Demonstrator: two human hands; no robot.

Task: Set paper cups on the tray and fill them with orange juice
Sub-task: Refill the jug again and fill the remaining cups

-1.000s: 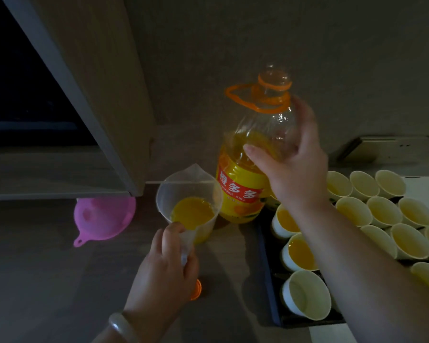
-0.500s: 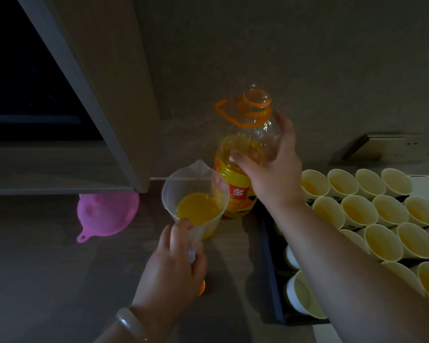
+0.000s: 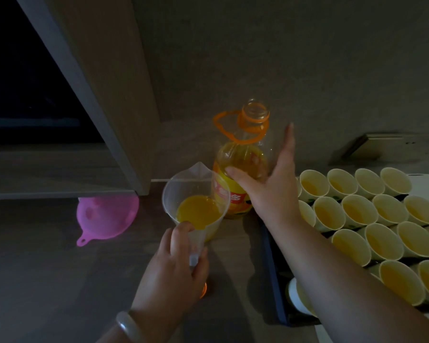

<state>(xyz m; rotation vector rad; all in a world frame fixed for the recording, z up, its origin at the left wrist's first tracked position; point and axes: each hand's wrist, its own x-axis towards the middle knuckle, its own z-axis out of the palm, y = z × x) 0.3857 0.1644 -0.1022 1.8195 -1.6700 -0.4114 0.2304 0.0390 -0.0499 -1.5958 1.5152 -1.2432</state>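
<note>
We log the left hand (image 3: pixel 174 266): fingers (image 3: pixel 181 231) wrapped tight on the handle of the clear plastic measuring jug (image 3: pixel 191 189), about a third full of orange juice, low over the grey counter (image 3: pixel 47 268). On the right hand (image 3: pixel 265 194), the thumb lies across the clear plastic juice bottle with orange carry ring (image 3: pixel 235 157), one finger points straight up and the rest are hidden behind (a loose hold, we judge). The bottle is uncapped and mostly full, so heavy and sloshy; grip it low, round the label. Right of those fingers, cream paper cups (image 3: pixel 359 211) pack the dark tray (image 3: pixel 279 298), most showing juice. They are light and tippy, so we'd pour without touching. A pink plastic funnel (image 3: pixel 107 216) lies left of the jug-side fingers.
</note>
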